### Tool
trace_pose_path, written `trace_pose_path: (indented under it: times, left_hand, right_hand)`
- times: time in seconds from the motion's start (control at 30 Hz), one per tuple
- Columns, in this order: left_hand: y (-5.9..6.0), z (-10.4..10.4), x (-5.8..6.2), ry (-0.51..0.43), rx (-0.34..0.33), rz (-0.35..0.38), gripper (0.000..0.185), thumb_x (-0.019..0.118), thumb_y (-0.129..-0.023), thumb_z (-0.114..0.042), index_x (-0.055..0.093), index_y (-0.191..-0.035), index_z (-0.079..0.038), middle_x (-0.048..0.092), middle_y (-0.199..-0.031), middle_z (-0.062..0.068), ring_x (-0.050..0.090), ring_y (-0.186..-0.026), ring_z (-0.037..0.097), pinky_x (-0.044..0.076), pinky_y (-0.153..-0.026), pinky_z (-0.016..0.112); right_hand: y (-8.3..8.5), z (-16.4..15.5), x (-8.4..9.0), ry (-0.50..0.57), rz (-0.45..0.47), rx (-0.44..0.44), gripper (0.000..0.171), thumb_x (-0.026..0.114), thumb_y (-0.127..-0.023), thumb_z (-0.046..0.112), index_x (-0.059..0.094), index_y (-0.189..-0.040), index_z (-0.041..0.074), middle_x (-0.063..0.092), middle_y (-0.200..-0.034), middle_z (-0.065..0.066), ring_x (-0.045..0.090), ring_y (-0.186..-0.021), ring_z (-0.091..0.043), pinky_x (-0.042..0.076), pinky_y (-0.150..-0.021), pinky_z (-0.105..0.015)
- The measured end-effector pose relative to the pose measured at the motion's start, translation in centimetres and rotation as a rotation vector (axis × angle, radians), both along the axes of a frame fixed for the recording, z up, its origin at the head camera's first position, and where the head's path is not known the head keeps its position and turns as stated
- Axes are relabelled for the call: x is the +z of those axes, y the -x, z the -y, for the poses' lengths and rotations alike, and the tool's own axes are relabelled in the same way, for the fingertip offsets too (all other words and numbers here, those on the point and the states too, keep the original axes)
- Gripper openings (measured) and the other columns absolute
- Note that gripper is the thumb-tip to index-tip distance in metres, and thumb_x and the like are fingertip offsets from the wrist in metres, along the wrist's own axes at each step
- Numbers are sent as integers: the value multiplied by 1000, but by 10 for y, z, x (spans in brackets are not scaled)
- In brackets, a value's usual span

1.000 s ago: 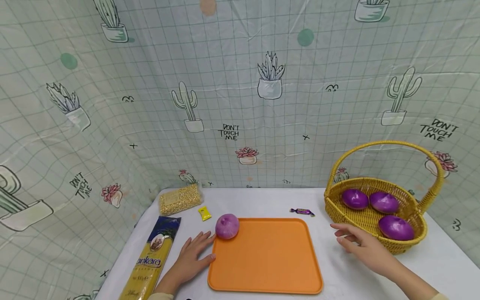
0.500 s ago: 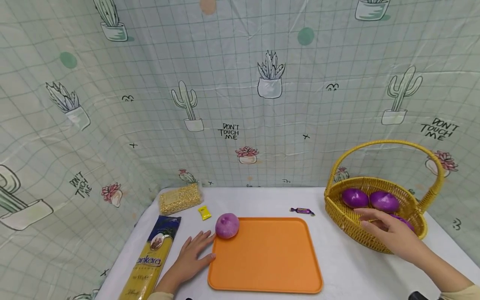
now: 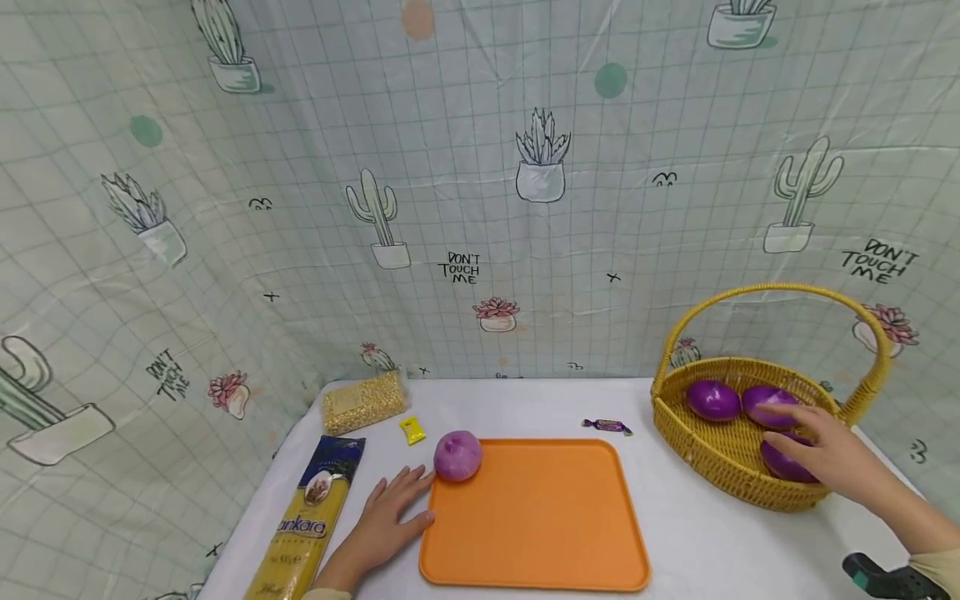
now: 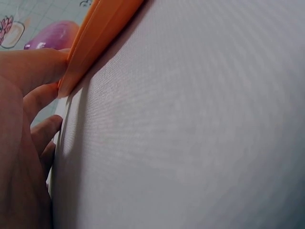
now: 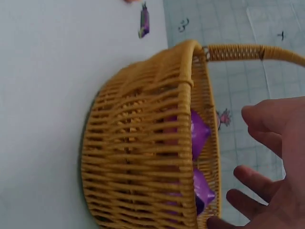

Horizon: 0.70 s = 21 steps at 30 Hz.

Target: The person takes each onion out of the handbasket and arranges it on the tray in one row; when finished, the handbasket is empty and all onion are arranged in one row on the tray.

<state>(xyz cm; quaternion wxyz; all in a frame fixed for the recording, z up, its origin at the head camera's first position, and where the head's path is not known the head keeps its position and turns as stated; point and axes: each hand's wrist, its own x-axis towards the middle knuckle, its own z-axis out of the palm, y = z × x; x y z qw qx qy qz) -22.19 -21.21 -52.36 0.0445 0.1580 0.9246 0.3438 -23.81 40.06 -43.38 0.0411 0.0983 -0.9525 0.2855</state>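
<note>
The white tabletop (image 3: 705, 542) carried a flat orange plastic tray (image 3: 536, 517), steadied at its near-left edge by the flat, relaxed left hand (image 3: 390, 521). The woven yellow basket (image 3: 720, 450) lay under the right hand (image 3: 832, 454), whose spread fingers hovered over a glossy purple onion (image 3: 780, 460), holding nothing. The step looked like picking; next, fingers should close round that onion

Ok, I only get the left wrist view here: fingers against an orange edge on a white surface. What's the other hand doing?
Observer: The right hand is open, reaching into a yellow wicker basket, over the nearest purple onion.
Operator: How many onions are in there?
Observer: Three in all, as far as shows.
Operator: Anything on the orange thing?
Observer: It is a tray; one paler onion sits at its far left corner, near the left hand.
</note>
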Motion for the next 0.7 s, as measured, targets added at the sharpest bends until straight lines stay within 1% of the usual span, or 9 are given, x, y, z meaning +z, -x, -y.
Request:
trace_pose_path:
  times: [0.13,0.37,0.57,0.7]
  left_hand:
    - [1,1,-1,2,7,1,62,66,-97,-43,52,-150,-13,41,-159,16,24,-151,44,1,-119,69]
    - [2,2,-2,2,8,-8,62,65,-97,-43,52,-150,-13,41,-159,16,24,-151,44,1,-119,68]
    - [1,2,-2,2,9,-8,62,66,-97,-42,52,-150,-12,41,-159,16,24,-151,44,1,-119,68]
    - [1,1,0,4,7,3,62,66,-97,-42,52,-150,-13,41,-159,16,24,-151,44,1,-119,69]
  right_hand:
    - [5,-6,-1,-5,49,-2,57,59,-104,30,45,-144,-8,38,-142,-44,35,-124,-66,36,-88,-81]
    - [12,-9,3,-22,169,-39,70,56,-105,38,32,-149,-11,29,-143,-50,33,-122,-72,38,-89,-81]
    - [19,-5,6,-32,229,-73,80,56,-104,41,23,-149,-17,25,-141,-53,32,-121,-74,39,-90,-80]
    - [22,-1,2,-48,228,-73,86,61,-102,43,21,-149,-17,24,-141,-53,31,-121,-74,37,-91,-81]
